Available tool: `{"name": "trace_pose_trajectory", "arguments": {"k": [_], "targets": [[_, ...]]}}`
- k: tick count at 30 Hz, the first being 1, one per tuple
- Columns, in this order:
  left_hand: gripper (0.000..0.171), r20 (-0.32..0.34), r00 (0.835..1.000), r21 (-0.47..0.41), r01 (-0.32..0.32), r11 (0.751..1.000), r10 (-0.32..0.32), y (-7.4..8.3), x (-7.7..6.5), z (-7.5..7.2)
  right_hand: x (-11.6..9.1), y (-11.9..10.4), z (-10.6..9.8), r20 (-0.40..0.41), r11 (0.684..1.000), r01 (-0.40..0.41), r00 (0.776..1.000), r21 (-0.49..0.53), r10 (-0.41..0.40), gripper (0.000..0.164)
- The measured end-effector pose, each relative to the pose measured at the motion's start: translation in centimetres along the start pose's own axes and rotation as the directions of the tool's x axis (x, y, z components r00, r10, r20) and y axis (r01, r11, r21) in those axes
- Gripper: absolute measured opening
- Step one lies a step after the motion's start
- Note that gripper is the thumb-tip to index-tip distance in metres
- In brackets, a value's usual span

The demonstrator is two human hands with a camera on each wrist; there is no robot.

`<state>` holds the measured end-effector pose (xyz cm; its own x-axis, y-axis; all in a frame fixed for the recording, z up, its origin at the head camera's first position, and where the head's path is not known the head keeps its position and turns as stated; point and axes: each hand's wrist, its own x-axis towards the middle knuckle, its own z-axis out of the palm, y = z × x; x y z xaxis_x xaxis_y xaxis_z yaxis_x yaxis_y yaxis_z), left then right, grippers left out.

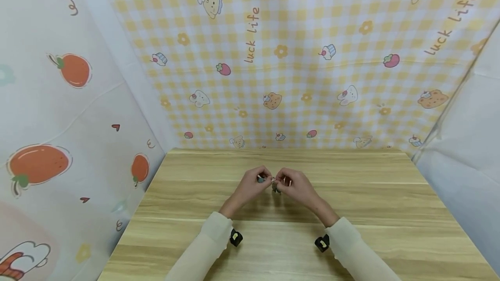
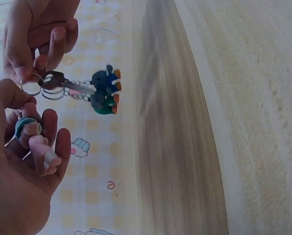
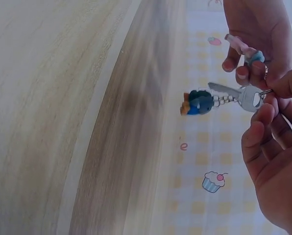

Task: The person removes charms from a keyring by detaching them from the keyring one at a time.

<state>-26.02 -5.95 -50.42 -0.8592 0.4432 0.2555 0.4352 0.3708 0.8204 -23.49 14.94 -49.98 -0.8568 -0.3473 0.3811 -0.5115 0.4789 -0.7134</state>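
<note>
You've got a yellow-checked backdrop (image 1: 308,77) across the far side, "luck life" printed on it. White sheet (image 1: 86,116) with red fruit prints to your left. Wood-grain counter (image 1: 187,203) below. Your cream sleeves (image 1: 199,248) come in from the near edge, both forearms angled inward.

Your left hand (image 1: 250,187) and right hand (image 1: 298,189) meet over the middle of the counter, just beside each other. Left: thumb and forefinger pinched on one side of the key ring (image 2: 32,94), other fingers loosely bent; exact contact is hidden by the fingertips. Right: thumb and finger clamped on the ring's other side, next to the key head. A black wrist camera (image 1: 236,237) sits at each cuff.

Pink-and-teal figurine (image 2: 37,139) hangs at your left palm, against the fingers. Blue figure (image 2: 101,78) and green figure (image 2: 104,105), orange feet, dangle together from the ring, past the key. Silver key (image 3: 248,100) is on the ring, blade out alongside the chain (image 3: 225,100).
</note>
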Motion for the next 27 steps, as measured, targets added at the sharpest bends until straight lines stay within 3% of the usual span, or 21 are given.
{"name": "trace_pose_trajectory", "arguments": {"k": [10, 15, 21, 27], "targets": [[0.007, 0.01, 1.0, 0.018, -0.007, 1.0, 0.006, -0.1, 0.0, -0.1, -0.3, 0.8, -0.3, -0.002, 0.999, 0.036, 0.999, 0.031, -0.036, 0.01], [0.005, 0.014, 0.999, 0.061, -0.03, 0.998, 0.029, 0.0, -0.4, 0.0, -0.6, 1.0, -0.3, 0.033, 0.998, -0.035, 0.999, 0.042, 0.034, 0.005], [0.004, 0.019, 0.993, 0.146, -0.115, 0.983, 0.114, 0.1, -0.5, 0.6, -0.6, 0.9, -0.1, 0.058, 0.991, -0.114, 0.992, 0.062, 0.111, 0.006], [0.005, 0.009, 0.991, 0.129, -0.135, 0.982, 0.135, 0.3, -0.5, 1.2, -0.8, 1.0, -0.4, 0.056, 0.984, -0.146, 0.988, 0.102, 0.141, 0.007]]}}
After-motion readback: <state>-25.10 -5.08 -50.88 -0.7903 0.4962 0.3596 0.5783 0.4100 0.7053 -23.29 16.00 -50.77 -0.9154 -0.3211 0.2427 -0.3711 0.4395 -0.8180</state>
